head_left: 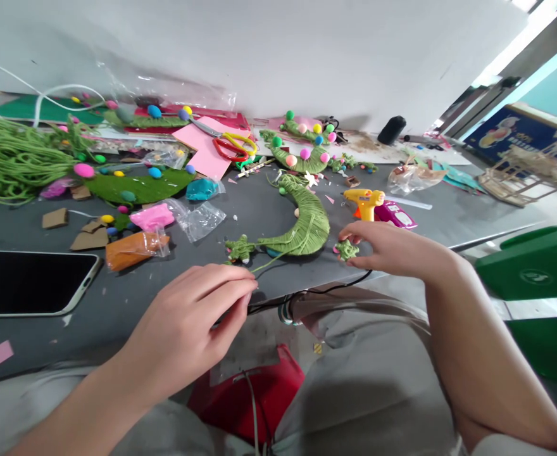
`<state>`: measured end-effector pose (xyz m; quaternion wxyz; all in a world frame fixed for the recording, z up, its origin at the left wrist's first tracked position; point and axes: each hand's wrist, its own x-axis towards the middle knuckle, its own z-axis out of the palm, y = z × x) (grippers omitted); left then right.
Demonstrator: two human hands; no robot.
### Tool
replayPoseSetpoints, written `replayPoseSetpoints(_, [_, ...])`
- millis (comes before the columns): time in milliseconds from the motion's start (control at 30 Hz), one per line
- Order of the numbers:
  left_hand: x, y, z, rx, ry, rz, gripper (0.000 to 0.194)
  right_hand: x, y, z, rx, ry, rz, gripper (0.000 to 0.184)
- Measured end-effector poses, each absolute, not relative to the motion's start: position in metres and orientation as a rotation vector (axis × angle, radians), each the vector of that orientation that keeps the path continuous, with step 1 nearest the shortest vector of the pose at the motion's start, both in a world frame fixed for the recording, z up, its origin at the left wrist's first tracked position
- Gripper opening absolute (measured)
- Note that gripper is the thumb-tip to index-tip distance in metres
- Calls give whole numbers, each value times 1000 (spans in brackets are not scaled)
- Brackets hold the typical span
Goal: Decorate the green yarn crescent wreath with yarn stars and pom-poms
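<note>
Crescent (pixel 314 229) of wound green yarn, two knobbly stars (pixel 240 248).

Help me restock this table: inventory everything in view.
Front crescent: one, green, centre
Near stars: two, green, flanking it
Yarn heap: one, green, far left
Phone: one, black-screened, left
Packets: several, orange, pink, turquoise, left
Balls: many, mixed, scattered
Scissors: one, red-yellow handles, rear
Paper: several, pink, scattered
Glue gun: one, yellow, right
Bin: one or more, green, right
Table: one, grey, beneath
Left hand: one, bare, by strand
Right hand: one, bare, at right star
</note>
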<state>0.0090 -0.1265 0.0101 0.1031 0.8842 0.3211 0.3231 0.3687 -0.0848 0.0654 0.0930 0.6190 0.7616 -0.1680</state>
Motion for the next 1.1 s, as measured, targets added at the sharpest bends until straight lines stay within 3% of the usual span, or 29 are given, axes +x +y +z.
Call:
replayPoseSetpoints(567, [10, -127, 6, 2596, 868, 945, 26, 384, -82, 74, 1966, 2316, -759, 60])
replayPoseSetpoints(800, [15, -126, 8, 2441, 892, 929, 23, 381, -82, 70, 1958, 2512, -1737, 48])
replayPoseSetpoints(967, [24, -132, 19, 1897, 1022, 929, 15, 348, -82, 55, 1475, 2457, -2516, 40])
replayPoseSetpoints(1100, [33, -137, 27, 1387, 1003, 907, 27, 312, -86, 48, 1113, 2207, -2902, 35])
